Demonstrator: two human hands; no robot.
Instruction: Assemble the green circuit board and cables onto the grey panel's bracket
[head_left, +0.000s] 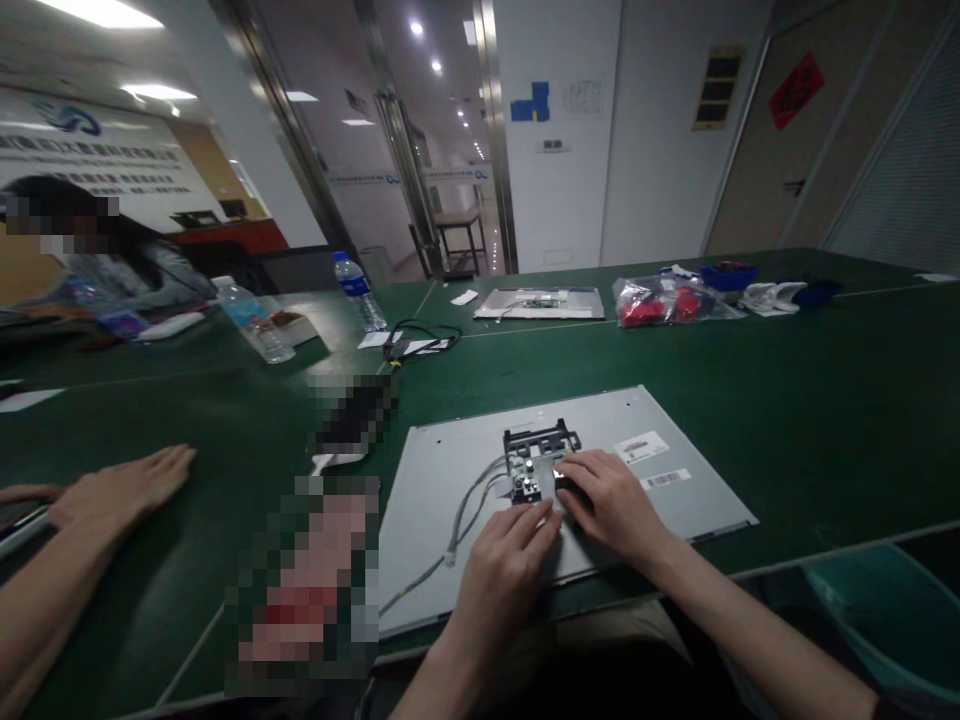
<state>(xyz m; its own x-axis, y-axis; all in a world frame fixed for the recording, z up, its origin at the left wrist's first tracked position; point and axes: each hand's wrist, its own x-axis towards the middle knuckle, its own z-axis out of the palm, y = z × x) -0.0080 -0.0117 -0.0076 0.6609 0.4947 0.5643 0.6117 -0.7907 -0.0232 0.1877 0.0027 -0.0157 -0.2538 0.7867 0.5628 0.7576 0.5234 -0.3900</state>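
A grey metal panel point(675, 440) lies flat on the green table point(825, 400) in front of me. A small circuit board point(525, 475) with a black bracket point(541, 438) sits near its middle, and grey cables point(472, 500) run off to the left. My left hand point(506, 565) rests on the panel just below the board, fingers curled, fingertips touching the board's lower edge. My right hand point(611, 500) is to the right of the board, fingers bent and pressed on a small dark part beside it. What that part is I cannot make out.
Another person's hand point(124, 490) lies flat on the table at the left. Two water bottles point(255, 320) stand further back, with a black cable point(416, 340), a second panel point(540, 303) and a bag of red parts point(660, 300) behind. A person sits at far left.
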